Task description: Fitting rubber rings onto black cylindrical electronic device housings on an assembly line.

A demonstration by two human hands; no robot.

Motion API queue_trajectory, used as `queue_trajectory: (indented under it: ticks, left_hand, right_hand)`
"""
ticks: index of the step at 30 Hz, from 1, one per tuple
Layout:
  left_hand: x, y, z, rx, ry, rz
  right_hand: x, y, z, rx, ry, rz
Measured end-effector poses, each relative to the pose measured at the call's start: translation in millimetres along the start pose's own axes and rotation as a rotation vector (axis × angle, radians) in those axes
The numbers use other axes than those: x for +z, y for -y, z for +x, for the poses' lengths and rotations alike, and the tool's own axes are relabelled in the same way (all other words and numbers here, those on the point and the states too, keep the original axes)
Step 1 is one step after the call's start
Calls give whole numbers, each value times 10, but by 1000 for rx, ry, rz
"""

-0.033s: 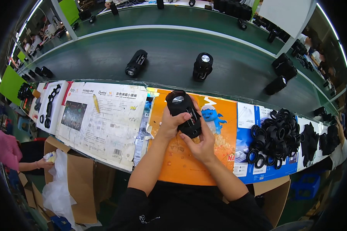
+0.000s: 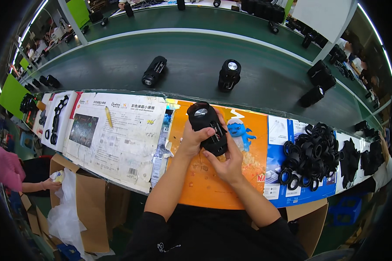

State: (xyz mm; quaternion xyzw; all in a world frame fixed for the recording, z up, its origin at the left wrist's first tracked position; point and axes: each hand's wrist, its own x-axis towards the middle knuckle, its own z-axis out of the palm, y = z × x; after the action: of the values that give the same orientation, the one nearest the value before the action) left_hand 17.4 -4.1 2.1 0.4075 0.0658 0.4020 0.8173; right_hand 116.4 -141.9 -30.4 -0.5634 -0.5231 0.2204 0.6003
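A black cylindrical speaker [image 2: 207, 124] with a round silver disc at its far end is held between my two hands, tilted above the orange part of the bench. Its upper side carries a long slot with small parts inside, too small to make out. My left hand [image 2: 195, 138] grips the near left side, its thumb pressed on top beside the slot. On the right side, the fingers of my right hand [image 2: 229, 162] wrap round the body, and the thumb lies at the near end. Both palms and some fingertips are hidden.
Beyond the bench, a dark green belt carries more black speakers [image 2: 229, 75]. Black rings [image 2: 313, 150] lie heaped at right. A yellow cutter [image 2: 109, 116] rests on the white board [image 2: 117, 150] at left. Cardboard boxes [image 2: 90, 209] stand below; a person [image 2: 8, 167] in pink sits at far left.
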Motion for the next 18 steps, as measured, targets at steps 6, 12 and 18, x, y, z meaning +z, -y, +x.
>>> queue_trajectory:
  ticks: [6, 12, 18]
  left_hand:
    - [60, 91, 19, -8, 29, -27]
    - [-44, 67, -32, 36, -82, -83]
    - [-4, 215, 64, -64, -79, 211]
  right_hand:
    - [-92, 70, 4, -19, -48, -41]
    - [-358, 230, 151, 87, 189, -234]
    - [-1810, 416, 148, 48, 10, -851]
